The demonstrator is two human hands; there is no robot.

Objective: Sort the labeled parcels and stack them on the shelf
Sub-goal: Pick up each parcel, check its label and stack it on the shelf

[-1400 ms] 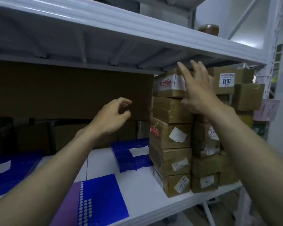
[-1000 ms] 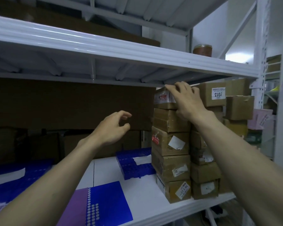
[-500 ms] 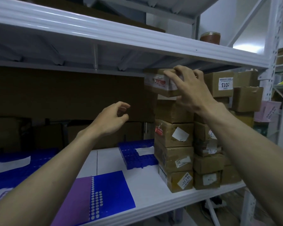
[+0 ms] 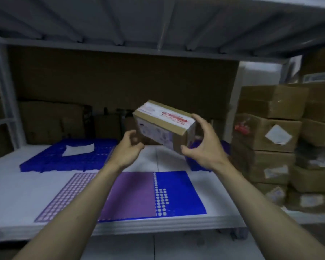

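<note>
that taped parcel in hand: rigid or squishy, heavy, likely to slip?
The parcel probably handles stiff: its cardboard edges look straight and unbowed. Likely light for its size, since the right hand grips one end, tilted in mid-air, while the left hand seems barely on it. The glossy tape may be a bit slippery.

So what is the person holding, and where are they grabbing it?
A small cardboard parcel, tilted above the shelf. The right hand grips its right end, thumb underneath. The left hand is at its lower left corner; contact isn't clear.
</note>
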